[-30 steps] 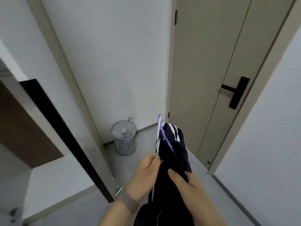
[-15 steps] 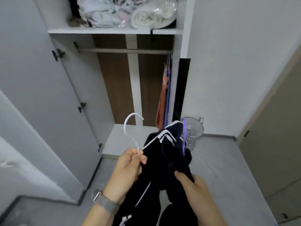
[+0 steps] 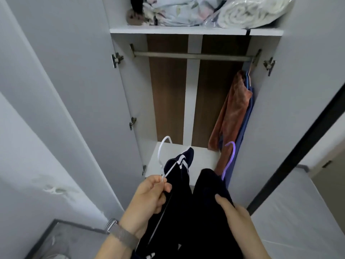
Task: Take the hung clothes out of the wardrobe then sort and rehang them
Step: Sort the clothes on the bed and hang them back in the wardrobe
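Straight ahead of the hands stands an open white wardrobe (image 3: pixel 123 101), both doors swung wide, its back panel brown with a pale strip down the middle. A metal rail (image 3: pixel 192 55) runs across above the hands, bare along most of its length. At its far right end, up and to the right of the right hand, hang a rust-coloured garment (image 3: pixel 232 113) and a blue garment (image 3: pixel 246 116) pressed beside it against the side wall. On the top shelf (image 3: pixel 196 31) sit folded floral bedding (image 3: pixel 173 10) and a rolled cream blanket in clear plastic (image 3: pixel 250 12). Grey floor shows below either arm.

The left hand (image 3: pixel 149 197), a mesh-band watch (image 3: pixel 122 235) on its wrist, pinches the neck of a white hanger (image 3: pixel 162 152) carrying a dark navy garment with white stripes (image 3: pixel 180 184). The right hand (image 3: pixel 236 215) grips a second dark garment (image 3: pixel 209 195) from which a purple hanger (image 3: pixel 230 159) hook rises. Both garments are in front of the wardrobe's floor, between the hands. No writing is readable anywhere.
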Demonstrator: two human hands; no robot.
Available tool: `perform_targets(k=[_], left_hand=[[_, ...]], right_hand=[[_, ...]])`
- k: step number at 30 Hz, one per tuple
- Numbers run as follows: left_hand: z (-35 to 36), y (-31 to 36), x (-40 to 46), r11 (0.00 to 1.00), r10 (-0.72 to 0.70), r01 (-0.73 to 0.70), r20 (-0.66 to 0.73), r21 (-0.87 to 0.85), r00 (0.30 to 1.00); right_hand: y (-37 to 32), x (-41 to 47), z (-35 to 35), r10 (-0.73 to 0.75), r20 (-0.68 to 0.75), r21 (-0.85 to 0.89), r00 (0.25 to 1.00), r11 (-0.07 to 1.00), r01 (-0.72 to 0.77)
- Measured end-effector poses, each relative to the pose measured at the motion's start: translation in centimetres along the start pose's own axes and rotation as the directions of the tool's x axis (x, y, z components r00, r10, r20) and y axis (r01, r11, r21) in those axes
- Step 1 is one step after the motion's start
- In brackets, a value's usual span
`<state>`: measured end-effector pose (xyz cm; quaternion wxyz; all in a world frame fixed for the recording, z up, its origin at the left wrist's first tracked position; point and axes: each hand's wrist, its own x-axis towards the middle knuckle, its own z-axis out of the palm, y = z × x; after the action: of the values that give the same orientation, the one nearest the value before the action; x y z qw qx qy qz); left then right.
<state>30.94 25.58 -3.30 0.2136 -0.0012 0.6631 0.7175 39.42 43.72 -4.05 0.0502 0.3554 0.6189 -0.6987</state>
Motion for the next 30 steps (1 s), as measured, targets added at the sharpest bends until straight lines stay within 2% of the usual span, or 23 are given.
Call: perform_targets(k=[3,11,17,22,26,30], left_hand=[[-1.6,0.8,2.3,1.0,-0.003,0.003,0.019,-0.002,1.0],[-2.1,2.9,12.1,0.979,-0.101,0.095,-0.025,-0.182,0.995],[-1.4,6.2,21.8,0.938,-0.122,0.096,-0.057,-0.333,0.991],[-0.1,10.4,29.7,0.879,-0.13,0.092,-0.051,-0.468,0.99],[1.4,12.6,35.3,0.844,-0.178,0.14,-0.024,-0.518,0.984],[3.0,14.1,41.1,0.797,-0.261,0.25,0.06,-0.55,0.963]], right_hand=[[-0.7,1.9,1.2,-0.14,-0.06,-0.118,0.988,0.984,0.133],[-3.5,10.9,1.8,-0.323,-0.116,-0.352,0.939,0.898,0.266],[-7.9,18.8,2.3,-0.36,-0.061,-0.412,0.931,0.859,0.304],[-14.6,24.3,2.2,-0.419,-0.02,-0.394,0.908,0.838,0.378],[-19.5,28.4,2.1,-0.469,-0.072,-0.359,0.88,0.836,0.416],[-23.7,33.0,1.1,-0.572,-0.163,-0.467,0.804,0.762,0.448]])
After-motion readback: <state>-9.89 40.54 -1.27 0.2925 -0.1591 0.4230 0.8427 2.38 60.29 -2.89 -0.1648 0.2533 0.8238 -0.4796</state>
